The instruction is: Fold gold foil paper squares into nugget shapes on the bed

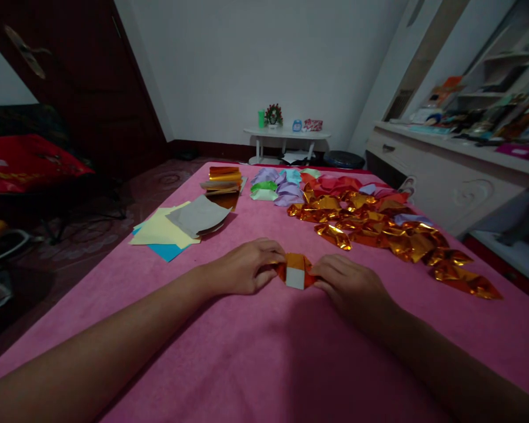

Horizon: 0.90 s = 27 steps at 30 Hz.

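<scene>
A small folded piece of gold foil paper (295,270), with a pale whitish panel facing me, is held low over the pink tablecloth (242,346). My left hand (258,267) pinches its left end between thumb and fingers. At its right end, my right hand (348,285) pinches the paper the same way. Both hands are closed, and the folded middle part shows between them. Beyond my right hand lies a spread of shiny folded gold foil pieces (374,229).
Loose grey sheets (199,215) and yellow sheets (163,226) lie left of my hands, with a blue sheet (170,251) beneath. Behind them is a stack of gold paper (224,179). Folded purple pieces (288,194), green pieces (264,187) and red pieces (337,185) lie along the far side.
</scene>
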Available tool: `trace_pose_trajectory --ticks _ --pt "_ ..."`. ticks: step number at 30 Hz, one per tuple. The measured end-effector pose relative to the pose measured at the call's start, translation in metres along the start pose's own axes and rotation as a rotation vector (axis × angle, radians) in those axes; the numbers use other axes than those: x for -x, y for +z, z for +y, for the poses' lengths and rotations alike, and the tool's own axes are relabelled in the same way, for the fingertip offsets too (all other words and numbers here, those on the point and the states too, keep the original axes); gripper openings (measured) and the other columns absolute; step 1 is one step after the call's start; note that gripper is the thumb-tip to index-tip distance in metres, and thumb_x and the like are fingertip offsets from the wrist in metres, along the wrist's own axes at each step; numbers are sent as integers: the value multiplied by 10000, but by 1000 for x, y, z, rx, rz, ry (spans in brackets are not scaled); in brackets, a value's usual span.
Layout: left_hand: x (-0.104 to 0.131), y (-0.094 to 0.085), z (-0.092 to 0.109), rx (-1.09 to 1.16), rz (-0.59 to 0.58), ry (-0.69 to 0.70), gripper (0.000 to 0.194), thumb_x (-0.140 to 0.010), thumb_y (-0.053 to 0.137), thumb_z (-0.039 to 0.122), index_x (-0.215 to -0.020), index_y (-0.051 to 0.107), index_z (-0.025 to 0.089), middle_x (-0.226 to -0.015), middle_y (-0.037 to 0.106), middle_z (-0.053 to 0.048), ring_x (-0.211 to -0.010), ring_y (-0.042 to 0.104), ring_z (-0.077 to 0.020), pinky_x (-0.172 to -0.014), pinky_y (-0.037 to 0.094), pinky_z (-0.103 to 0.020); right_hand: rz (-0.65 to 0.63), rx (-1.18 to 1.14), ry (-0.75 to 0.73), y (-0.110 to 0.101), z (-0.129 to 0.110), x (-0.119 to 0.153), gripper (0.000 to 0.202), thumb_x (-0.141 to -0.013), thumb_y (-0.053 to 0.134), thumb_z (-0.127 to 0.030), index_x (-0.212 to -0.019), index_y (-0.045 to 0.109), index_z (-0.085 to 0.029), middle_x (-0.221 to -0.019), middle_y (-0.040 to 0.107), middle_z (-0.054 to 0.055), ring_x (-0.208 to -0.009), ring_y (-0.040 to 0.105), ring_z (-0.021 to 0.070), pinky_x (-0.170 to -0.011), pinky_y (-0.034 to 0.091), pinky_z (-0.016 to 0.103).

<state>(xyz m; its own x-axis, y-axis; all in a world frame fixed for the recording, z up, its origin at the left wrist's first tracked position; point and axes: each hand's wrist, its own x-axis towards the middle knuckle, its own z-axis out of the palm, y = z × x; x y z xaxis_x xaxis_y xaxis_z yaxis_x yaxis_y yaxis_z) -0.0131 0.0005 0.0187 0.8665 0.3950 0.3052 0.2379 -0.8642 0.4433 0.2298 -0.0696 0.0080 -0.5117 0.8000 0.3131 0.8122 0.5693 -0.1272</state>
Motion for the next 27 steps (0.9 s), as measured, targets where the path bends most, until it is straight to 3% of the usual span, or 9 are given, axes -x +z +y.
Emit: trace_pose_trajectory --ticks 5,10,17,20,22,27 --pt "5 9 -5 -18 68 -35 302 -823 542 175 -1109 637 165 -1090 629 -105 -1019 568 -206 -924 452 -359 -28 214 101 3 -16 4 192 -851 480 -85 -878 642 -186 -858 638 58 -809 555 178 -653 377 268" --pt "3 16 -7 15 140 -76 231 -874 513 248 -1001 695 179 -1020 659 -88 -956 592 -185 -872 465 -332 9 219 120 4 -20 1 180 -861 465 -130 -787 623 -177 -797 627 59 -769 542 174 -644 352 276" --pt "-9 25 -10 243 293 -390 151 -796 591 217 -725 692 131 -790 674 -56 -694 602 -131 -646 466 -231 54 -26 419 4 -12 -14 165 -848 493 -263 -732 597 -207 -764 606 0 -682 542 139 -562 313 248" --pt "-14 30 -13 217 318 -534 95 -729 636 218 -731 667 128 -692 652 -31 -582 551 -111 -537 408 -204 44 -72 575 8 -6 -20 102 -768 566 -271 -685 594 -220 -693 609 -26 -605 530 129 -518 273 240" --pt "-17 32 -15 196 340 -554 137 -707 652 228 -812 658 139 -696 651 -15 -558 530 -100 -509 372 -193 56 -76 638 10 -5 -23 70 -738 589 -261 -680 596 -222 -664 612 -29 -586 531 130 -512 262 236" --pt "-19 33 -13 115 283 -575 155 -745 608 250 -848 700 180 -713 662 -14 -574 524 -108 -522 344 -202 112 -91 568 15 -9 -23 111 -786 581 -273 -880 613 -224 -754 635 -15 -634 555 132 -536 274 233"
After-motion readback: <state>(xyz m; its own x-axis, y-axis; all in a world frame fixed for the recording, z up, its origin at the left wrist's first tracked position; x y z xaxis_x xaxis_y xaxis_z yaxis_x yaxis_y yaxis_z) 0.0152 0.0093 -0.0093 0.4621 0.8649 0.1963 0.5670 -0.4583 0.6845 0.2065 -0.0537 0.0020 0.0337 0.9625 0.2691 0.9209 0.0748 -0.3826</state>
